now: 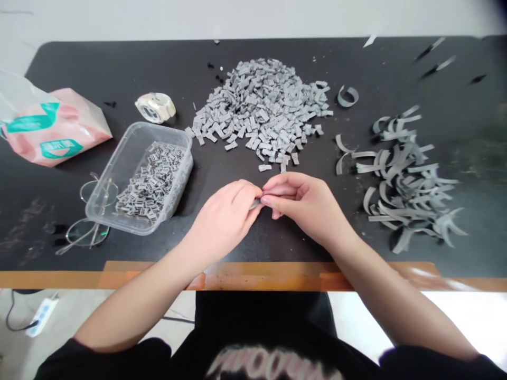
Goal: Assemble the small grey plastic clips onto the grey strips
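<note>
1. Our left hand (227, 216) and right hand (307, 203) pinch a thin grey piece (255, 202), possibly plastic, at dial centre, mostly hidden.
2. Twelve o'clock: heap of grey rectangular pieces (267, 105).
3. Three o'clock: curved grey strips (397, 168).

Black tee (245, 330) with some pale lettering (273, 364) up front, pretty laid-back look

Short sleeves, and both the left sleeve (106, 361) and right sleeve (435, 364) are the same black as the body. The letters are kinda pinkish-white, chunky and rounded, too blurry for me to read. Forearms are bare, same for the left hand (224, 216) and right hand (311, 206).
</note>
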`<act>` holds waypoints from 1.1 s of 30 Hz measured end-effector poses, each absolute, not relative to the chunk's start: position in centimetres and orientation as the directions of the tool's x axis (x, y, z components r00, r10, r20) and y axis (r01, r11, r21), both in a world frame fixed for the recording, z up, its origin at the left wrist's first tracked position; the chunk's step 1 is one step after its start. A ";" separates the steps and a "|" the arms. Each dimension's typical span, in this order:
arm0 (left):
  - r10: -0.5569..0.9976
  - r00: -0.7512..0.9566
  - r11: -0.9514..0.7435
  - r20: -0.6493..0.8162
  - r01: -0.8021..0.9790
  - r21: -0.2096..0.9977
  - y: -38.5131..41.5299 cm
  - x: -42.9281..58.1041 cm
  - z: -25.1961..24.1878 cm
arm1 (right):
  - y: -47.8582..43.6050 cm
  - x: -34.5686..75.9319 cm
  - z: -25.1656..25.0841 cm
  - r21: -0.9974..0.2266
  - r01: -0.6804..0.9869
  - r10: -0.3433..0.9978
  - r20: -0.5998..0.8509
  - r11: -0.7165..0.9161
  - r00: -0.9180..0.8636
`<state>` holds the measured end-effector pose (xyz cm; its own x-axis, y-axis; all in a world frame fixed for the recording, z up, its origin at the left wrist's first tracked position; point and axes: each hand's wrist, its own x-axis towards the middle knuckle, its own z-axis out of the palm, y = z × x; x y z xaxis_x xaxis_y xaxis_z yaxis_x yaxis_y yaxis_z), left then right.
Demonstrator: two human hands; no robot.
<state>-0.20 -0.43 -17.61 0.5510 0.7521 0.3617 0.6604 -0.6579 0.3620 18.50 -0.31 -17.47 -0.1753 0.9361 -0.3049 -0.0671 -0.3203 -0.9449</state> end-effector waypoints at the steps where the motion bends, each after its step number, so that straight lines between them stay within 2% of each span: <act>1: 0.748 0.551 -0.662 0.369 0.661 0.354 -0.4 -0.2 -17.7 | -0.3 18.6 -17.5 -0.956 0.014 0.943 -0.290 -0.291 -0.163; 5: 0.753 0.542 -0.655 0.374 0.669 0.351 -0.3 -0.1 -17.6 | -0.3 19.1 -17.2 -0.924 0.359 0.954 -0.219 -0.135 -0.204; 7: 0.776 0.533 -0.630 0.336 0.670 0.393 -0.3 0.0 -17.2 | -0.2 19.4 -16.9 -0.911 0.401 0.957 -0.193 -0.093 -0.218; 9: 0.817 0.505 -0.574 0.278 0.671 0.469 -0.3 0.1 -16.8 | -0.1 19.7 -16.5 -0.928 0.359 0.954 -0.192 -0.101 -0.229; 13: 0.870 0.451 -0.474 0.199 0.651 0.593 -0.3 0.2 -15.7 | 0.1 20.1 -16.1 -0.970 0.169 0.929 -0.217 -0.173 -0.299; 18: 0.883 0.425 -0.447 0.198 0.635 0.631 -0.3 0.1 -14.9 | 0.0 20.0 -16.3 -0.969 -0.100 0.912 -0.176 -0.228 -0.371; 21: 0.887 0.411 -0.441 0.208 0.624 0.646 -0.3 0.0 -14.6 | -0.1 20.0 -16.6 -0.947 -0.205 0.908 -0.154 -0.248 -0.390; 29: 0.898 0.386 -0.415 0.212 0.581 0.700 -0.5 -0.3 -14.4 | 0.0 19.8 -16.7 -0.902 -0.317 0.895 -0.141 -0.292 -0.423; 33: 0.921 0.348 -0.346 0.176 0.521 0.780 -0.6 -0.3 -14.3 | -0.1 19.9 -16.5 -0.909 -0.313 0.900 -0.128 -0.274 -0.416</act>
